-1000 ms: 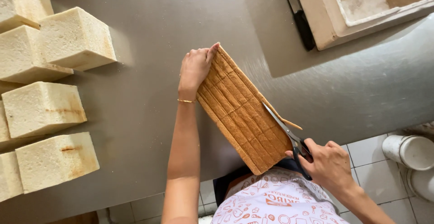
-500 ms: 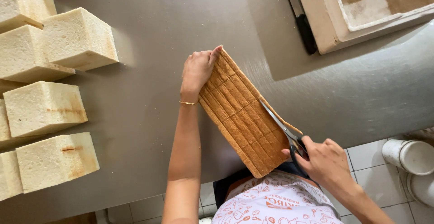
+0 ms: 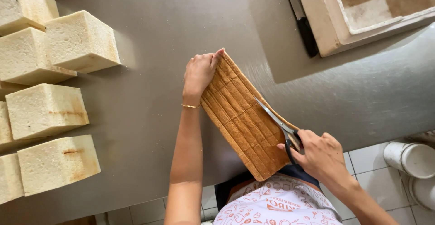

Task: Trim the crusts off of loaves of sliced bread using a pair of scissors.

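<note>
1. Bread loaf (image 3: pixel 242 116): long, brown-crusted, lying diagonally on the steel table (image 3: pixel 172 34) at its near edge.
2. Left hand (image 3: pixel 199 73): fingers curled together over the loaf's far end, pinning it.
3. Right hand (image 3: pixel 322 154): fingers closed through the scissors (image 3: pixel 277 123) handles, blades apart along the right crust.
4. Step, judged: trimming the side crust. Next needs a steady loaf and blades tracking the edge.
5. Crustless white blocks (image 3: pixel 47 111) sit well left.

Bright daylight, soft shadows, mild table (image 3: pixel 149 129) sheen, sharp focus.

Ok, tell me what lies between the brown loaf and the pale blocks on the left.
In the head view only bare grey steel table lies between the brown loaf and the pale crustless blocks. The left hand steadies the loaf's far end.
</note>
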